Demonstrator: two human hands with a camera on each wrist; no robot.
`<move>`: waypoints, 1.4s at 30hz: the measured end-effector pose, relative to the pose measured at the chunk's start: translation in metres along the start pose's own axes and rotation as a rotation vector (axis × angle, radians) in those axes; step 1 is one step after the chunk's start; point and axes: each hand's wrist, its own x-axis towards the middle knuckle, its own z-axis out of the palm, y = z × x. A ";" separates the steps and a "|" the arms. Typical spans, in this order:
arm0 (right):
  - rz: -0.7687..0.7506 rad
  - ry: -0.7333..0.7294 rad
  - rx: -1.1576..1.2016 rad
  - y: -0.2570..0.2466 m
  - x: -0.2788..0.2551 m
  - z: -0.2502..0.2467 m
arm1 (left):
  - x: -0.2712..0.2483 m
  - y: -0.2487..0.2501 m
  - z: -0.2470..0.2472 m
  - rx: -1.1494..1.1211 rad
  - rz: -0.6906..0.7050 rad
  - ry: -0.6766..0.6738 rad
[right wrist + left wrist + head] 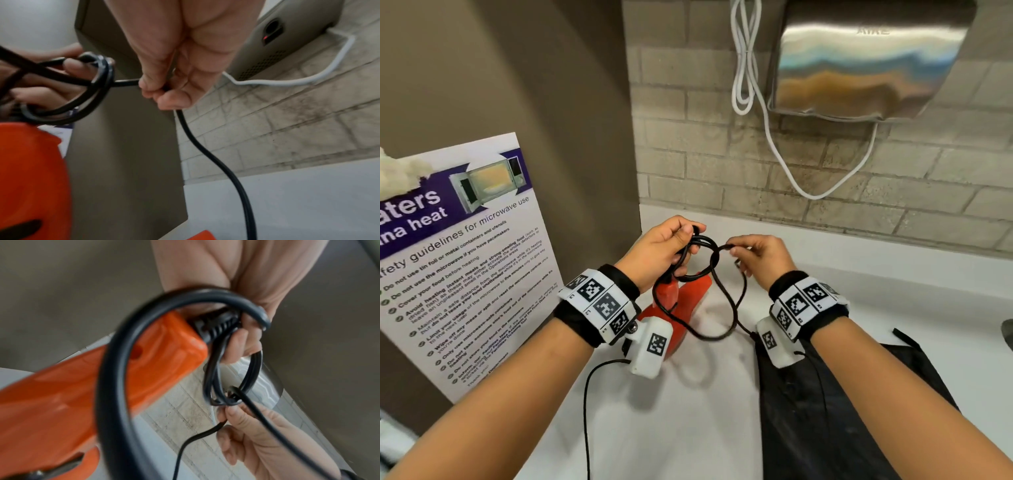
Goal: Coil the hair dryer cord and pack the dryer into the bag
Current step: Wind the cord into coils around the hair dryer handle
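Observation:
An orange hair dryer (681, 305) hangs above the white counter (688, 411), its handle (156, 344) up by my left hand (664, 248). That hand grips several loops of the black cord (702, 260) at the handle's end. My right hand (760, 255) pinches the cord (123, 83) just right of the coil, between thumb and fingertips. Below it the loose cord (205, 152) drops toward the counter and loops back (722, 308). A black bag (825, 411) lies flat on the counter under my right forearm.
A steel hand dryer (866, 61) hangs on the tiled wall with a white cable (774, 137) looping below it. A microwave safety poster (465, 257) leans at the left against a brown panel. A thin black wire (587, 411) runs from my left wrist camera.

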 end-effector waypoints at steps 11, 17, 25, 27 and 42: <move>0.437 0.215 -0.303 0.064 0.015 -0.056 | -0.005 0.002 -0.019 -0.143 -0.039 0.085; 0.042 -0.050 -0.489 0.025 -0.007 -0.016 | 0.001 0.000 -0.008 -0.111 -0.034 0.067; -0.236 -0.199 -0.325 -0.013 -0.009 0.009 | 0.001 0.001 -0.006 -0.107 -0.043 0.053; -0.234 -0.043 -0.331 -0.010 0.000 0.004 | 0.000 0.001 -0.009 -0.112 -0.065 0.059; -0.054 -0.380 -0.178 -0.015 -0.016 0.007 | 0.001 -0.001 -0.006 -0.061 -0.019 0.030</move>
